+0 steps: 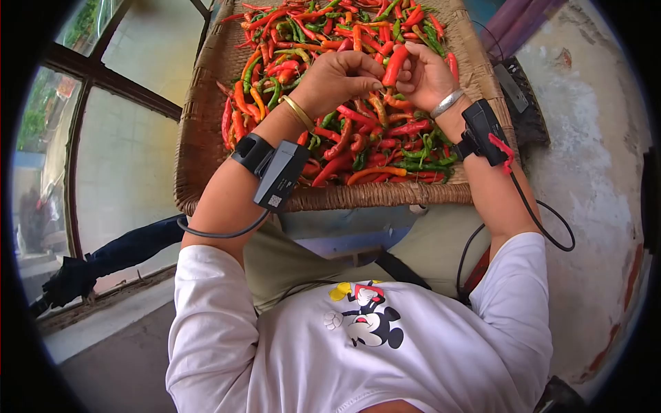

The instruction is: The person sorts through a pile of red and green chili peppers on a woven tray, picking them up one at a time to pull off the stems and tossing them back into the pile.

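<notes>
A red chili pepper [394, 65] is held up between my two hands, over the wicker tray [385, 199]. My right hand [425, 77] grips it from the right, fingers curled against its side. From the left, my left hand [342, 79] closes in a pinch, thumb and index finger at the pepper's lower end; the exact contact at the fingertips is small and partly hidden. Below and around both hands lies a thick layer of loose chili peppers [337, 141], mostly red, with some green and orange.
The tray's woven rim rises on its near and side edges. At left stand a framed window [127, 131] and a dark folded umbrella-like bundle [124, 255]. A dark object [516, 93] sits right of the tray. Cabled devices [282, 173] are strapped to both forearms.
</notes>
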A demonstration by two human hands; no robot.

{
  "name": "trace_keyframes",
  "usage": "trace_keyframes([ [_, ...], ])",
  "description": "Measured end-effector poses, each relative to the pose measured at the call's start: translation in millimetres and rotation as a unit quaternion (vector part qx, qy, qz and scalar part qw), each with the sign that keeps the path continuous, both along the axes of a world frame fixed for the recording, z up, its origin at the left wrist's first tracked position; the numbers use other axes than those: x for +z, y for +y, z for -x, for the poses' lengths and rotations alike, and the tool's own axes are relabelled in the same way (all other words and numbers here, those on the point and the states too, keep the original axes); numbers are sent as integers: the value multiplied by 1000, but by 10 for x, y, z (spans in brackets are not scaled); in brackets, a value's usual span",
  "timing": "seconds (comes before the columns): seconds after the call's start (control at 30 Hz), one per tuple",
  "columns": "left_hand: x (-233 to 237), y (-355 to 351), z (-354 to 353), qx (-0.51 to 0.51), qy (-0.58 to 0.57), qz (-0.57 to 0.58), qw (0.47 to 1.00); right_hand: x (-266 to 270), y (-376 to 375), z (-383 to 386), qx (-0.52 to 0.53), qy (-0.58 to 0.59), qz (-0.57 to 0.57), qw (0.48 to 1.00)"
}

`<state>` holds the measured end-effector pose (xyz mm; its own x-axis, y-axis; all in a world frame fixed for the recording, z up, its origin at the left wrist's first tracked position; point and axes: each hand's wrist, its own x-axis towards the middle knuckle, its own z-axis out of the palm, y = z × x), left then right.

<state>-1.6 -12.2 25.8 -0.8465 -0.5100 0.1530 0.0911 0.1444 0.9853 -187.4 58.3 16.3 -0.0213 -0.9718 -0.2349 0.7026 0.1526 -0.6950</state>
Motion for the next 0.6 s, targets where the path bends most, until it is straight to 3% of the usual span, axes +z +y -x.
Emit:
trace_keyframes([
  [0.17, -216, 3, 36, 18, -5, -36, 999, -16, 2, 187, 1, 85, -29, 996],
  [0.23, -280, -29, 66, 126, -35, -26, 991, -1, -3, 288, -59, 172, -65, 981],
  [0.4, -325, 2, 39, 117, -57, 12, 991, 224, -182, 558, -201, 77, -26, 976],
  [0.5, -319, 11, 45, 114, -51, 15, 992, 284, -279, 755, -185, 57, 71, 979],
  [0.57, -366, -14, 49, 113, -46, 19, 992, 158, -254, 712, -203, 70, 48, 976],
  [0.6, -383, -29, 51, 113, -45, 21, 992, 100, -219, 640, -181, 186, -21, 965],
])
